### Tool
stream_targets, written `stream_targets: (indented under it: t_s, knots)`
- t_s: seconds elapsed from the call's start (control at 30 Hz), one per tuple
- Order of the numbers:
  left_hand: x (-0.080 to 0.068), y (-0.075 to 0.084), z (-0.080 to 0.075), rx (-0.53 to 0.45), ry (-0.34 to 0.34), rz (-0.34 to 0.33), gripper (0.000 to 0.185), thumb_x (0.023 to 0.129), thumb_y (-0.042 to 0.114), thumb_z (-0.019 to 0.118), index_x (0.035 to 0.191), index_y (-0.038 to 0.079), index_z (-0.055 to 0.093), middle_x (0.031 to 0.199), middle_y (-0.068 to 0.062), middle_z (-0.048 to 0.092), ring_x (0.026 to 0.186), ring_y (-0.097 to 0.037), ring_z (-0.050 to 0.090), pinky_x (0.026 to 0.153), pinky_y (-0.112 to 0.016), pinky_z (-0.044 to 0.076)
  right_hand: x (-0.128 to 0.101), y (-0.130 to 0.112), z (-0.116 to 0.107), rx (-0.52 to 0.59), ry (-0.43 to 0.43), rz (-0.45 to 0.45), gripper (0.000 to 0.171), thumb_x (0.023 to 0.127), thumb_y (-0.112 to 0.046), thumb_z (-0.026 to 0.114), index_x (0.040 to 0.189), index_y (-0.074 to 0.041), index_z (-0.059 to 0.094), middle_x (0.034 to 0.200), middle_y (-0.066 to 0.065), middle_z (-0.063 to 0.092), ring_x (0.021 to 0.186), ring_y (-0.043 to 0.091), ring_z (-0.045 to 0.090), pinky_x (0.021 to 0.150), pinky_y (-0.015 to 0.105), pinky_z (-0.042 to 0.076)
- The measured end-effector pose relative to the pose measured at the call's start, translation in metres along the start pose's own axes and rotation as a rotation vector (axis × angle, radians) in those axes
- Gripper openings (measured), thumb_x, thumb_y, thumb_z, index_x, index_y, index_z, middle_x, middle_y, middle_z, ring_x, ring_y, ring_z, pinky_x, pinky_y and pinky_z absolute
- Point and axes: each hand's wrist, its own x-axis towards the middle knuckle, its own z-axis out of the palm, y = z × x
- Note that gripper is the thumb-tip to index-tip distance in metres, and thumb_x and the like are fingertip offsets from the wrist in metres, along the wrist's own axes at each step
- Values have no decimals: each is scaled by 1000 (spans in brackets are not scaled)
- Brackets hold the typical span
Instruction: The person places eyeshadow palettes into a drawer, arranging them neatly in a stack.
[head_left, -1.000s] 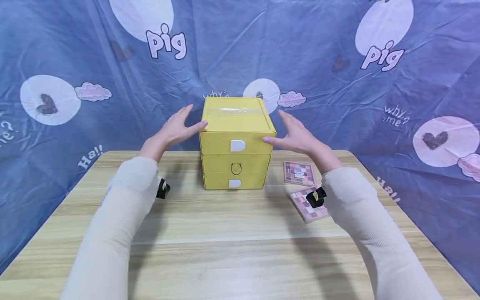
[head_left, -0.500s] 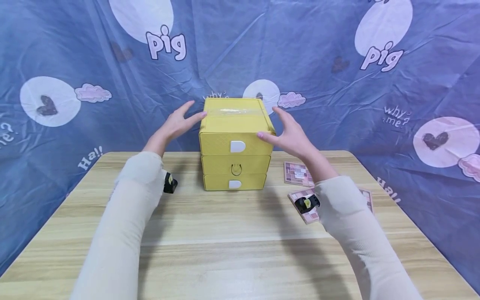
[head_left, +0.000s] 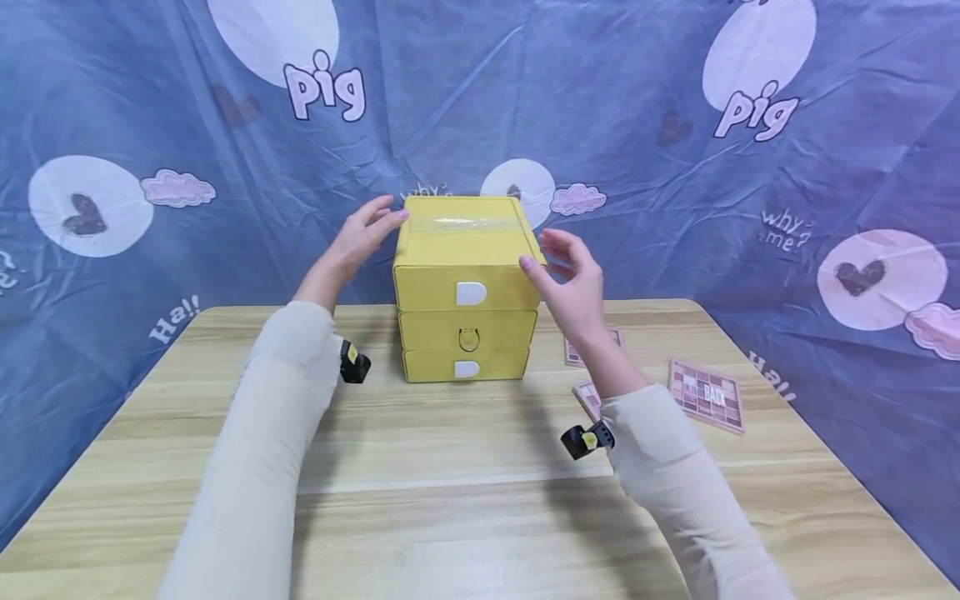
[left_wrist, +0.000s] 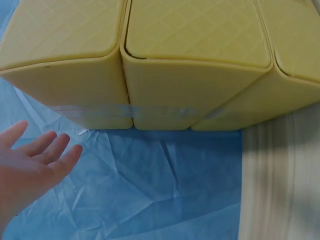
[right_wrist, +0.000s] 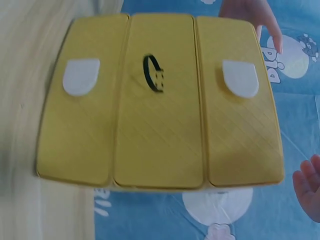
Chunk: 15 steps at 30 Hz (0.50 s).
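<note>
Drawer box (head_left: 465,287) on counter (head_left: 450,500); left hand (head_left: 360,237) and right hand (head_left: 573,279) spread beside its top; palettes (head_left: 707,394) right of box.

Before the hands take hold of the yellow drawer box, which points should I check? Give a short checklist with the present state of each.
1. All three drawers of the yellow drawer box closed: ok.
2. Left hand at the box's top left edge: ok; contact cannot tell.
3. Right hand gripping the box: not ok, its fingers hover near the top right corner.
4. Clear tape strip on top intact: cannot tell.
5. Eyeshadow palettes away from the box on the table: ok.
</note>
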Motion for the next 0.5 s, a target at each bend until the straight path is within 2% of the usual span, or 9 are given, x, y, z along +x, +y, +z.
stream_targets:
  t_s: [0.1,0.2,0.33,0.5]
  knots:
    - [1,-3,0,-81,15,-18,62,84,34,51,136,11,26,135,-15,26,121,-24,27,93,-41,26,-6,3,6,76,36,13,38,75,-7,65,108,7,51,103,19,54,94,29,51,80,33,41]
    - [2,-6,0,-139,33,-44,61,84,33,52,136,11,27,134,-13,29,120,-24,28,93,-41,26,-13,7,13,138,61,44,37,75,-5,64,106,9,50,99,18,56,88,23,53,77,30,42]
    - [5,-11,2,-206,57,-58,61,83,33,53,134,10,29,132,-12,33,118,-27,30,92,-42,28,-21,14,21,213,57,126,34,76,-4,62,106,9,51,97,18,56,82,15,54,76,28,42]
    - [8,-17,6,-256,45,-75,61,83,32,54,134,9,29,130,-13,33,116,-28,31,91,-41,29,-30,24,31,256,36,244,32,77,-4,62,106,8,51,95,14,56,81,13,53,77,26,42]
